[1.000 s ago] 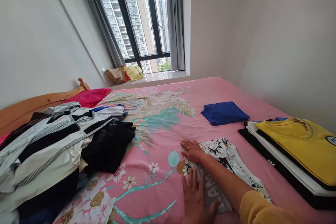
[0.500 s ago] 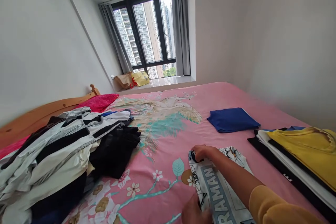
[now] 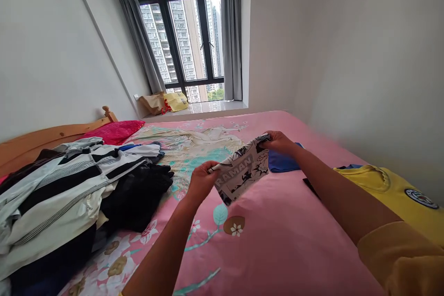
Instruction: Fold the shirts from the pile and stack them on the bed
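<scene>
Both my hands hold a folded black-and-white printed garment point(image 3: 243, 171) with grey lettering, lifted above the pink floral bedsheet point(image 3: 277, 236). My left hand point(image 3: 201, 180) pinches its near left corner. My right hand point(image 3: 279, 142) grips its far right corner, just over a folded blue garment point(image 3: 281, 163) that lies on the bed. A folded yellow shirt point(image 3: 398, 194) tops a stack at my right forearm.
A heap of unfolded striped, white and black clothes point(image 3: 69, 189) covers the left of the bed by a wooden headboard point(image 3: 41, 136) and a red pillow point(image 3: 116, 130). Bags point(image 3: 164, 101) sit on the window ledge. A white wall runs along the right.
The printed garment lay on the sheet under my flat hands. I gripped its corners and lifted it off the bed, toward the blue garment.
</scene>
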The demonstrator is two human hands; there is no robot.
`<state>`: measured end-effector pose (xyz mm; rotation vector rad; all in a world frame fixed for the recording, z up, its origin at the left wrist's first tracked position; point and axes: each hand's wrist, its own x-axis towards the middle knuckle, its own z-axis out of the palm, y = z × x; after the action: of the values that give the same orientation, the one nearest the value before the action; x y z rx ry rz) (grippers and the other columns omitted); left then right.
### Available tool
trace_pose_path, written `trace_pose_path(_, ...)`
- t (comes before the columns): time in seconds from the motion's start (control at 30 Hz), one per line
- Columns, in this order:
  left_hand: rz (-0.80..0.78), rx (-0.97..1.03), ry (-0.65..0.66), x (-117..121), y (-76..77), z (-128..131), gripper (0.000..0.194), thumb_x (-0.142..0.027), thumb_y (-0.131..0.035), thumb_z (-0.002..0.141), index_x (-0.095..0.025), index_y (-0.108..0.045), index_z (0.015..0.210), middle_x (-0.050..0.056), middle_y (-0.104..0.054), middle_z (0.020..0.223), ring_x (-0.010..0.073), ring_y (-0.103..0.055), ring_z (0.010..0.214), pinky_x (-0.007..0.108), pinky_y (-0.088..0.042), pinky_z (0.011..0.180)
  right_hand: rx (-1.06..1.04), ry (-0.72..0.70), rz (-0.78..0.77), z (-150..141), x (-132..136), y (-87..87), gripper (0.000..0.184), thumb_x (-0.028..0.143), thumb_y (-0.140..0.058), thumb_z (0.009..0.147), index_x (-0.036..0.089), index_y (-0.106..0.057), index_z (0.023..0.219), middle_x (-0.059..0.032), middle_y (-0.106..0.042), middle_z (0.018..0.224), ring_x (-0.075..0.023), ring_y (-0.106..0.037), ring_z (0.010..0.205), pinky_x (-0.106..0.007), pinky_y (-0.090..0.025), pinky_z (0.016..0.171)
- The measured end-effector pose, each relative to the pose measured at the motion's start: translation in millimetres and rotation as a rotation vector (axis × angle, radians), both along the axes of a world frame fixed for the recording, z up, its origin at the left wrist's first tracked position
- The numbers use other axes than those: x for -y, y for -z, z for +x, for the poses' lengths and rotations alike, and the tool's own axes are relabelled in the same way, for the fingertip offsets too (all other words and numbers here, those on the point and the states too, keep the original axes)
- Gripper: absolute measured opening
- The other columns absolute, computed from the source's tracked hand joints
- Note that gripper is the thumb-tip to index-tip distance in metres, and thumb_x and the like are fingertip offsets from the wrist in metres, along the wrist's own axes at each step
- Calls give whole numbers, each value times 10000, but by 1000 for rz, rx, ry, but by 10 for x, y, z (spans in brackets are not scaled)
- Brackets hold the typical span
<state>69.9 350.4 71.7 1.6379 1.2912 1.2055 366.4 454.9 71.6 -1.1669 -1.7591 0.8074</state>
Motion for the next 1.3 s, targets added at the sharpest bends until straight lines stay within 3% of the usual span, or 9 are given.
trace_pose_path(0.07, 61, -182, -66, -44, -128, -114, 239, -239, -521, 703, -152, -689, 848, -49, -600, 594, 82, -496, 541, 181, -369, 525, 32, 57, 150, 22, 96, -46, 231, 303, -650, 636, 133, -611, 789, 36, -581, 664, -115, -545, 693, -239, -453, 693)
trace_pose_path(0.13, 79, -310, -119, 19, 0, -211, 274, -190, -495, 719, -194, -710, 890, -35, -672, 692, 116, -585, 634, 209, -443, 597, 147, 108, 256, -12, 286, 119, 146, 271, -611, 688, 152, -627, 772, 6, -604, 720, -140, -553, 763, -268, -444, 760)
trace_pose_path(0.27, 136, -441, -49, 303, 833, -410, 353, -91, -444, 729, -252, -728, 863, -25, -711, 1005, 168, -611, 1037, 315, -438, 953, 263, 143, 358, -146, 828, 983, 120, 206, -555, 734, 195, -652, 804, -60, -625, 947, -203, -539, 975, -349, -395, 923)
trace_pose_path(0.37, 114, -550, 47, 550, 1543, -540, 401, -58, -428, 732, -266, -731, 891, -21, -710, 1025, 184, -601, 1079, 369, -441, 980, 305, 162, 285, -219, 1235, 1759, 176, 193, -505, 756, 219, -661, 833, -76, -604, 1022, -225, -517, 1040, -389, -411, 927)
trace_pose_path(0.5, 156, -659, 40, 793, 2045, -626, 435, -48, -441, 739, -301, -718, 960, -29, -677, 1104, 217, -549, 1163, 441, -442, 983, 301, 195, 264, -252, 1619, 2373, 285, 109, -444, 724, 220, -669, 861, -88, -572, 1092, -220, -495, 1089, -398, -433, 931)
trace_pose_path(0.67, 274, -700, 57, 1049, 2131, -708, 384, -87, -499, 763, -331, -706, 975, -29, -678, 1098, 214, -558, 1154, 432, -465, 974, 288, 219, 284, -259, 2055, 2411, 288, 128, -445, 769, 244, -675, 899, -79, -576, 1090, -218, -498, 1093, -423, -447, 934)
trace_pose_path(0.83, 302, -742, 124, 1587, 2244, -843, 400, -118, -450, 826, -351, -659, 1075, -30, -629, 1196, 202, -499, 1219, 440, -428, 1018, 313, 204, 267, -280, 2766, 2416, 249, 195, -477, 835, 274, -663, 979, -69, -593, 1072, -227, -522, 1074, -452, -439, 946)
trace_pose_path(1.07, 266, -577, -108, 2469, 2496, -869, 314, -189, -437, 862, -294, -679, 1033, 45, -577, 1276, 223, -512, 1206, 427, -458, 989, 265, 500, 178, -367, 3763, 2851, 192, 284, -496, 855, 265, -637, 985, -87, -597, 1085, -258, -551, 1055, -478, -462, 909)
trace_pose_path(1.3, 71, -411, 3, 2759, 2467, -688, 266, -232, -436, 874, -249, -687, 959, 56, -666, 1049, 183, -633, 990, 320, -538, 861, 387, 316, -28, -557, 3966, 2824, 159, 267, -493, 839, 256, -648, 871, -74, -655, 904, -266, -600, 905, -485, -480, 829)
